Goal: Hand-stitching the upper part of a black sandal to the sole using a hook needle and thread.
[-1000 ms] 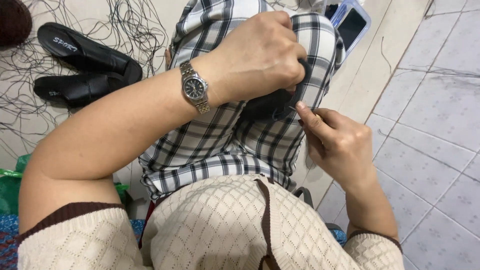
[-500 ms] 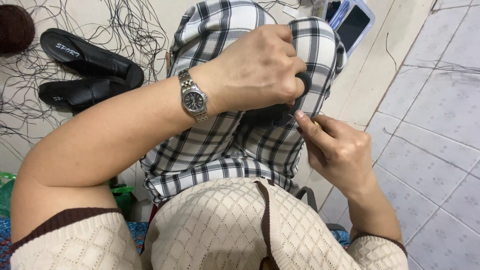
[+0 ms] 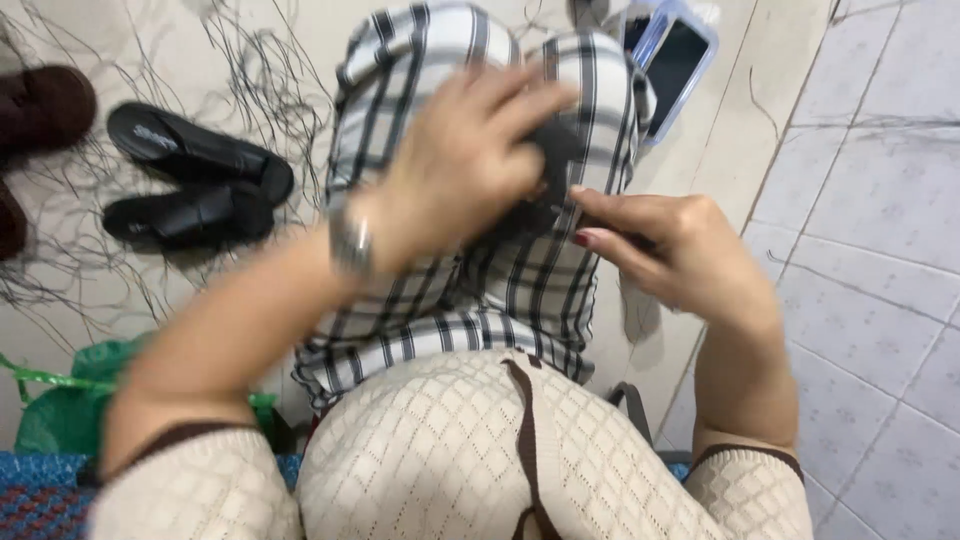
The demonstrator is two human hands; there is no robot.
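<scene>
**Two hands on a dark tuft over a plaid lap**

At nine o'clock we see a pair of black sandals [image 3: 195, 185] on the pale floor [image 3: 880, 200], amid loose dark threads [image 3: 90, 270]; a green bag [image 3: 70, 400] sits at about eight o'clock.

Toward the centre, our left hand [image 3: 455, 165], with a wristwatch [image 3: 350, 240] on the wrist, lies blurred on the plaid cloth [image 3: 480, 290] over our knees. Its fingers curl together over a dark tuft [image 3: 545, 185] at about twelve o'clock on the lap.

Just at three o'clock of that tuft, our right hand [image 3: 670, 245] has its thumb and forefinger pinched together on a thin dark strand at the tuft's edge.

At one o'clock, a blue-edged phone [image 3: 675, 65] lies on the floor beyond the knees.
</scene>
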